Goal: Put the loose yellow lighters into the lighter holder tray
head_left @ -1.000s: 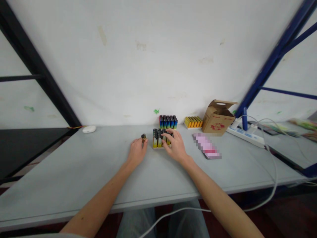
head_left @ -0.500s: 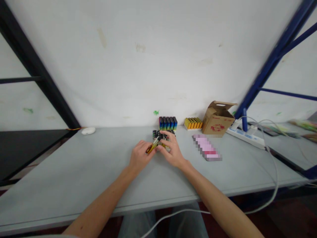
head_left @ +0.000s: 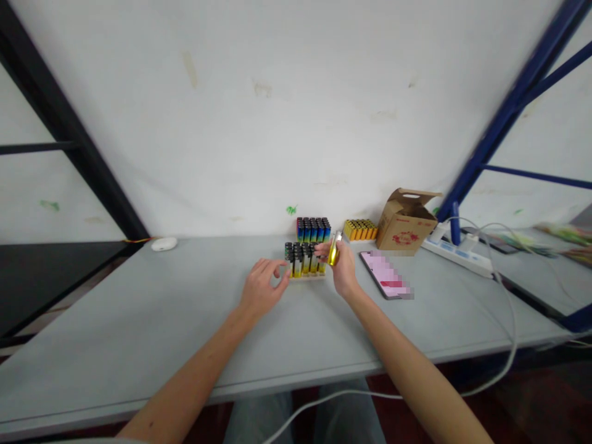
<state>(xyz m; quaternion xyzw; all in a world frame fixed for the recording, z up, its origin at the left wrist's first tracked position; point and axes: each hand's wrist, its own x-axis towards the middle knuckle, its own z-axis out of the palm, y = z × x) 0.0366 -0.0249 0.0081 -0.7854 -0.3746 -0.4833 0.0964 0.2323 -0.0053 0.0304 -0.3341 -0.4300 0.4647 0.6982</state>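
Observation:
My right hand [head_left: 343, 271] holds a lighter [head_left: 333, 248] with a shiny yellow body and a silvery upper end, tilted slightly. Fingertips of that hand overlap the right end of a tray [head_left: 308, 277] of lighters [head_left: 305, 260], which have black tops and clear-to-yellow bodies and stand upright in rows. Beside the tray's left end is my left hand [head_left: 261, 287], open, thumb and index finger apart with nothing between them. Whether its fingertips touch the nearest lighter I cannot tell.
Against the wall stand blue black-topped lighters [head_left: 313, 229] and a tray of yellow-orange lighters [head_left: 361, 230]. To the right are an open cardboard box [head_left: 404, 225], a phone [head_left: 385, 277] and a power strip [head_left: 462, 256] with a white cable. A white case [head_left: 164, 244] lies far left.
The yellow lighter was between both hands in front of the tray. Now my right hand has carried it right and up, and my left hand has let go, uncovering the tray.

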